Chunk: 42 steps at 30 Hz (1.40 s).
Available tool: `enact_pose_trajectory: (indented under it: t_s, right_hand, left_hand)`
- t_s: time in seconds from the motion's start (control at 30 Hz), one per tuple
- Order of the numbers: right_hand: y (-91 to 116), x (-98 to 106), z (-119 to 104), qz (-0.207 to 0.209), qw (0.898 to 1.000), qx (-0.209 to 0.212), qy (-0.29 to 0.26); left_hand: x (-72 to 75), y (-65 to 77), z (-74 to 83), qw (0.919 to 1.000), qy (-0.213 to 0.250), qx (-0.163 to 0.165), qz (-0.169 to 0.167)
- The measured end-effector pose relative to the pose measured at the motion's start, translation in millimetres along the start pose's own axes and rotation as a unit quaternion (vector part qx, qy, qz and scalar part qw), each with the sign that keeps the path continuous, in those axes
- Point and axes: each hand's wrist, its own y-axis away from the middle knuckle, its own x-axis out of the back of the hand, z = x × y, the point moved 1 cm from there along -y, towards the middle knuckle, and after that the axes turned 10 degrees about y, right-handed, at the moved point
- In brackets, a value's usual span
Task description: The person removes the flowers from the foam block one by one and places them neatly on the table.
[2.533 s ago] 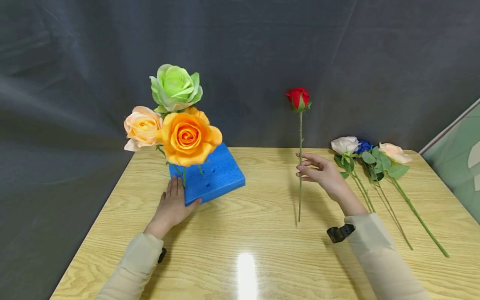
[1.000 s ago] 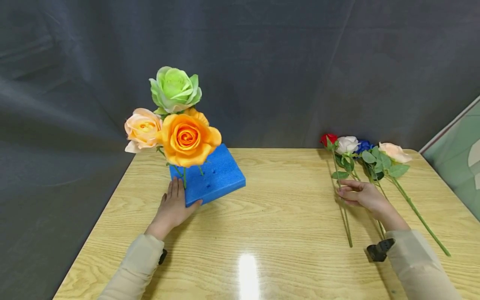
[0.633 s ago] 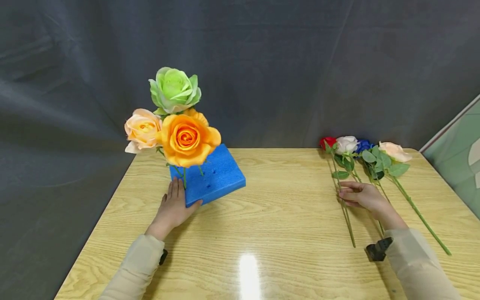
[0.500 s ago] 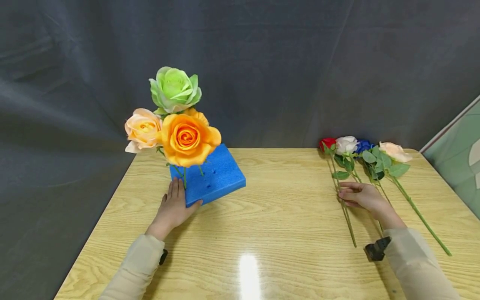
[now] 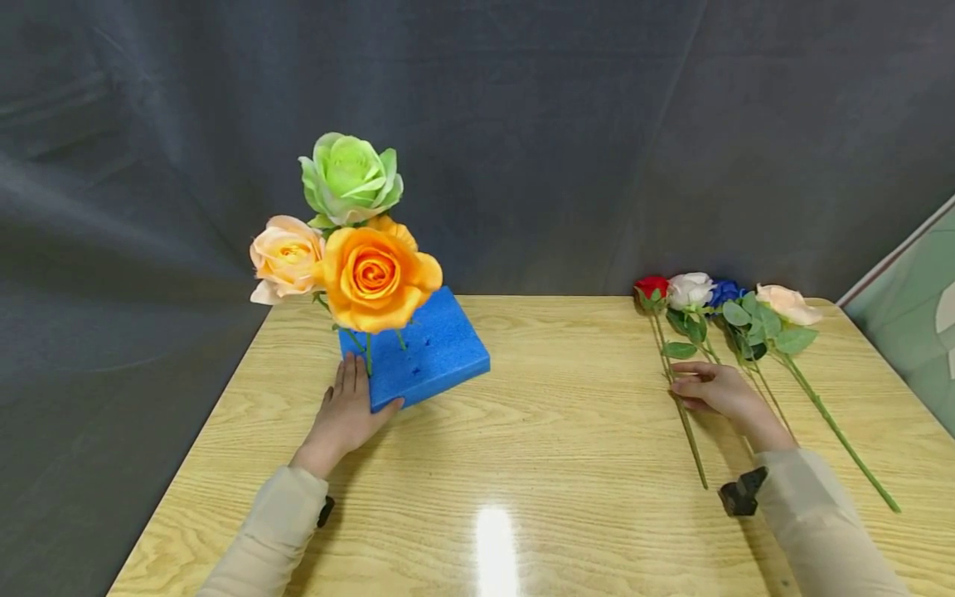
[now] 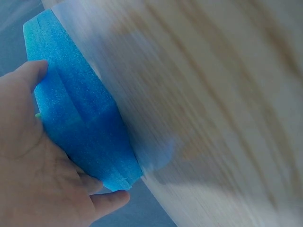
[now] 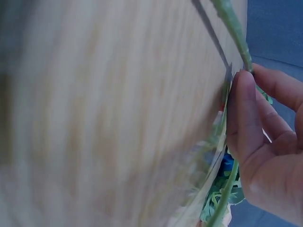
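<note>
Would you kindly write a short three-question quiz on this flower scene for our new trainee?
1. Multiple choice: what colour is the rose whose stem the right hand pinches?
A) green
B) red
C) orange

2. True or false: the left hand touches the blue block.

3. Short answer: in the head view, which flower's head shows between the white rose and the peach rose lying on the table?

Key:
1. B, the red rose.
2. True.
3. The blue rose.
</note>
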Motion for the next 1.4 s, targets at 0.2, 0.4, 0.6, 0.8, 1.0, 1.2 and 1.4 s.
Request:
enact_pose_trajectory:
  t_s: [0.2,0.4,0.6,0.8,1.0,1.2,1.4]
  right_hand:
    - [0,-2,-4,0.002,1.0,-0.004,0.018]
    - [0,-1,-5,0.0,1.0,-0.01,0.025]
    - [0,0,-2,-0.007,1.0,-0.005,0.012]
    - [0,4,0,0.005,1.0,0.013,0.012]
    - [0,11,-8,0.008,0.999,0.037,0.013]
    - [-2,14,-29,0.016,0.999,0.033,0.036]
    - [-11,4,-59,-0.014,0.997,0.046,0.06]
  left_hand:
    - [-0.2,0.1,-0.6,1.0,0.001,0.001,-0.002]
    - [0.0,0.1,-0.3,1.0,0.003,0.0,-0.002]
    - [-0.4,0.5,0.0,1.0,0.008,-0.002,-0.002]
    - [-1.3,0.0,-0.6,1.0,0.002,-0.002,0.001]
    - [-0.7,1.2,0.6,1.0,-0.001,0.0,0.0]
    - [0.0,1.6,0.8,1.0,0.0,-0.002,0.004]
    - [-0.3,-1.2,-1.6,0.9999,-0.007,-0.007,0.009]
